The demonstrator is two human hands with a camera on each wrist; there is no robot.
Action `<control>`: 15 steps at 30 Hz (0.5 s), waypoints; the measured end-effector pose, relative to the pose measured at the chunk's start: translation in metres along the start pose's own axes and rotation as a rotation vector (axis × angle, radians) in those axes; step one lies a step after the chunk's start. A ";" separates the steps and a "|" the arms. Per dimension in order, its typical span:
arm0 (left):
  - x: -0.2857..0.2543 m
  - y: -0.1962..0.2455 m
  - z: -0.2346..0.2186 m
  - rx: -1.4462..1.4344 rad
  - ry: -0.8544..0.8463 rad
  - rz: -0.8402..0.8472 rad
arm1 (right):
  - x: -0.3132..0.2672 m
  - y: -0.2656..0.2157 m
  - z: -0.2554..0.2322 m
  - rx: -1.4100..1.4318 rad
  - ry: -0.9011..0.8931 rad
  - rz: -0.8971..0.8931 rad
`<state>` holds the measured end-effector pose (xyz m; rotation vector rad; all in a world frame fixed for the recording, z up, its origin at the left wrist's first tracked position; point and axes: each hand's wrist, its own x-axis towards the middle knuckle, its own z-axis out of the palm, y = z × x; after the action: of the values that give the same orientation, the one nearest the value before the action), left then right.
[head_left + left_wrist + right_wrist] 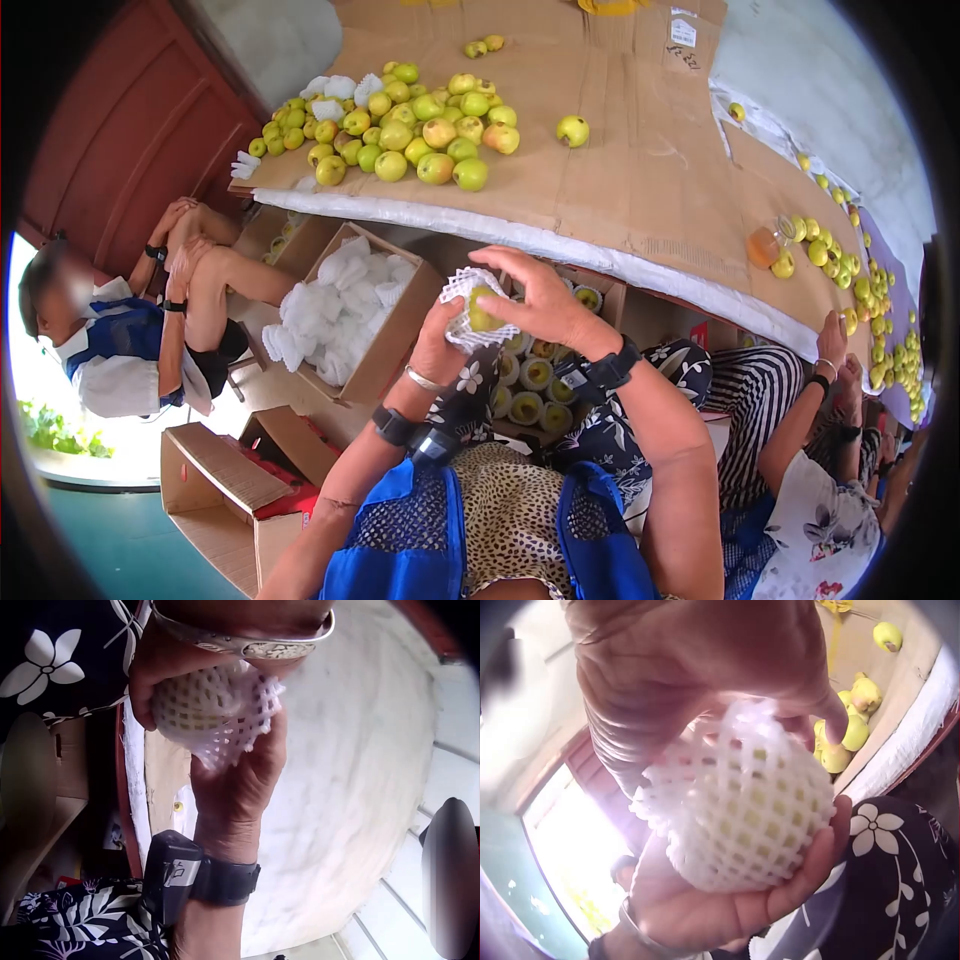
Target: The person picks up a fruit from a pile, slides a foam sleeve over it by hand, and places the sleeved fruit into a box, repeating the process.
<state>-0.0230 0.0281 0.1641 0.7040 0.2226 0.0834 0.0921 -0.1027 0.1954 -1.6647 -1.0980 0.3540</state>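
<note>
A yellow-green apple (483, 310) sits inside a white foam net (465, 335), with part of its skin showing. My left hand (437, 345) cups the net from below, fingers curled round it; the right wrist view shows this hand (735, 919) under the netted fruit (757, 817). Over the net's opening is my right hand (550, 305), its fingers spread and its thumb at the apple. In the left wrist view the right hand (236, 787) lies against the net's gathered edge (225, 742). Its palm hides some of the net in the right wrist view.
Loose apples (435, 168) are piled on the cardboard-covered table (620, 190). Below stand a box of foam nets (345, 300) and a box of netted apples (530, 390). An empty carton (210, 490) is at lower left. People sit on both sides; a jar (765, 245) stands right.
</note>
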 end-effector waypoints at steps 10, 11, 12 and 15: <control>-0.004 0.013 -0.008 0.174 -0.059 0.065 | -0.002 0.017 0.004 0.461 0.047 0.205; -0.005 0.015 -0.005 0.190 -0.079 0.067 | -0.003 0.017 0.004 0.550 0.050 0.234; -0.007 0.017 0.001 0.160 -0.106 0.065 | -0.004 0.015 0.004 0.717 0.045 0.335; -0.010 0.022 0.011 0.102 -0.181 0.037 | -0.006 0.009 0.004 1.022 0.050 0.553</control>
<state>-0.0303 0.0357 0.1882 0.8130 0.0402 0.0435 0.0903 -0.1051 0.1837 -0.9842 -0.2579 1.0220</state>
